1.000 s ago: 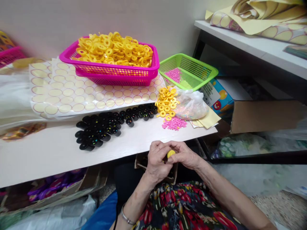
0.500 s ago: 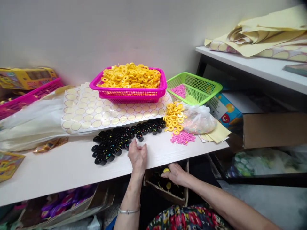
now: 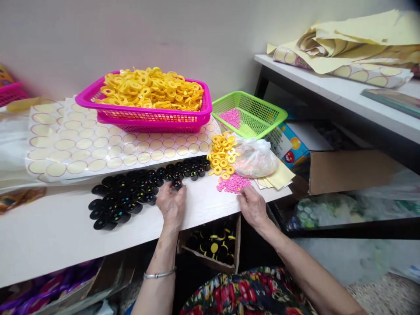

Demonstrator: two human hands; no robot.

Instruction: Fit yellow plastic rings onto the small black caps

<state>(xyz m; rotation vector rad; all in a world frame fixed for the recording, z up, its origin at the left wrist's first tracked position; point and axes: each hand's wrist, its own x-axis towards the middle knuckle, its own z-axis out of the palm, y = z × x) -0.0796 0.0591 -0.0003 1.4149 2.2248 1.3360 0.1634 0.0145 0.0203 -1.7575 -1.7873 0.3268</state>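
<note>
The black cup point(image 3: 177, 184) stands on the table point(image 3: 200, 203), mouth up and long axis near vertical, at one o'clock from the left hand point(image 3: 171, 204) — thumb and fingers parted around its near side, though I can't tell from here if they grip it. The right hand point(image 3: 254, 205) has its fingertips drawn together by the pink beads point(image 3: 233, 183), which lie at ten o'clock — whether it pinches one, I can't see.
</note>
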